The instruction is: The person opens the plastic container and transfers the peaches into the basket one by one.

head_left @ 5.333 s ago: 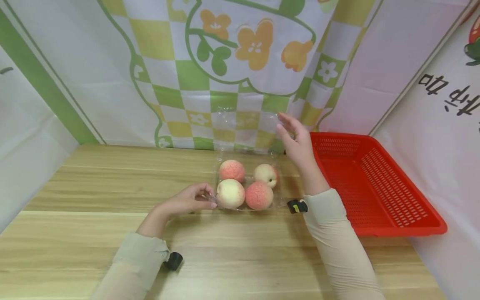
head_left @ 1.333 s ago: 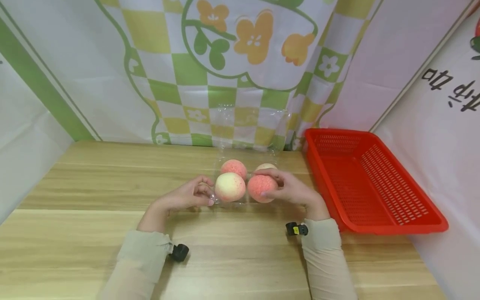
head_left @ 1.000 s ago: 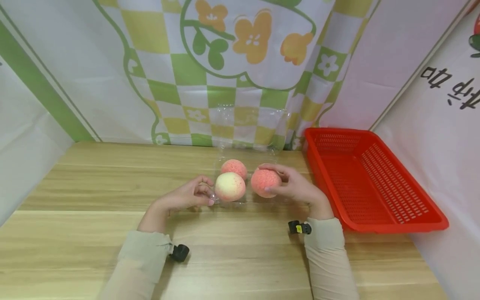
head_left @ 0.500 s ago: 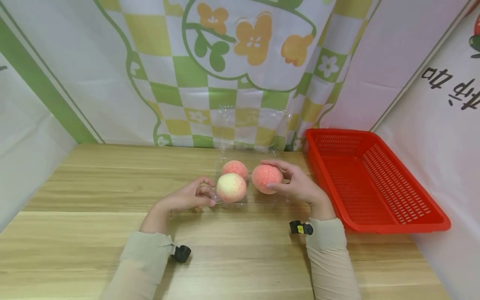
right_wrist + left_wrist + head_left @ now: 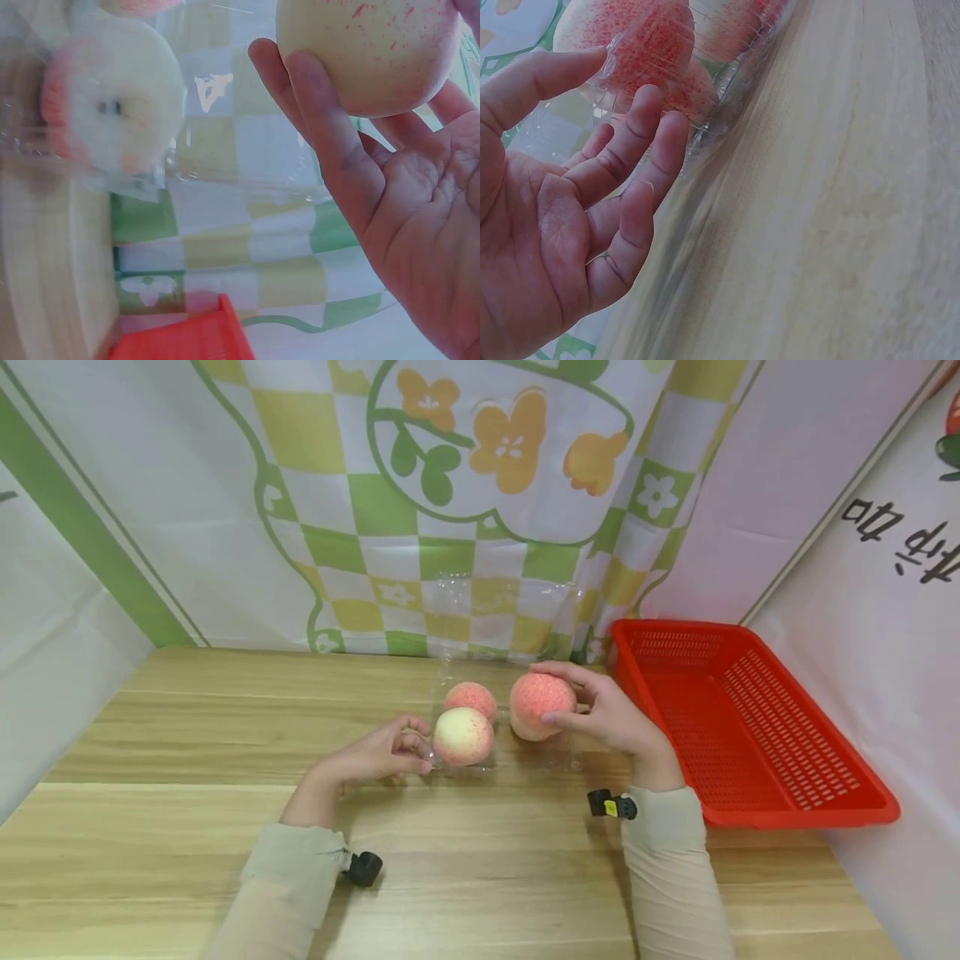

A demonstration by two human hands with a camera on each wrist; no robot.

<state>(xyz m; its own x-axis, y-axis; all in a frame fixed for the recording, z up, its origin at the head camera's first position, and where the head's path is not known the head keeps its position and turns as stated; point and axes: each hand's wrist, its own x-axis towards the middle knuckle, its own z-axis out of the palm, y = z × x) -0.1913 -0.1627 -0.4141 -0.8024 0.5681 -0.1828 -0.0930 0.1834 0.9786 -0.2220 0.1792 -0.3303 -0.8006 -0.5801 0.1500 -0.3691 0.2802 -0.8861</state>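
Note:
A clear plastic box (image 5: 525,762) lies on the wooden table, its lid (image 5: 495,593) raised at the back. Inside, on the left, are a pale yellow peach (image 5: 463,737) in front and a pink peach (image 5: 471,697) behind. My right hand (image 5: 622,722) grips a pink-and-cream peach (image 5: 542,703) over the right half of the box. That peach hides one more, which shows in the right wrist view as a cream peach (image 5: 131,97). My left hand (image 5: 371,753) pinches the front left corner of the box, thumb (image 5: 562,71) at the plastic rim.
A red perforated basket (image 5: 757,735) stands right of the box, near my right forearm. Behind the table hangs a checked green and yellow cloth (image 5: 450,560) with flowers. Bare wooden tabletop (image 5: 480,877) stretches before the box.
My right hand, at the raised lid in the oldest frame, has since gripped the front right peach, lifted it and moved it back and right. The left hand stays at the corner.

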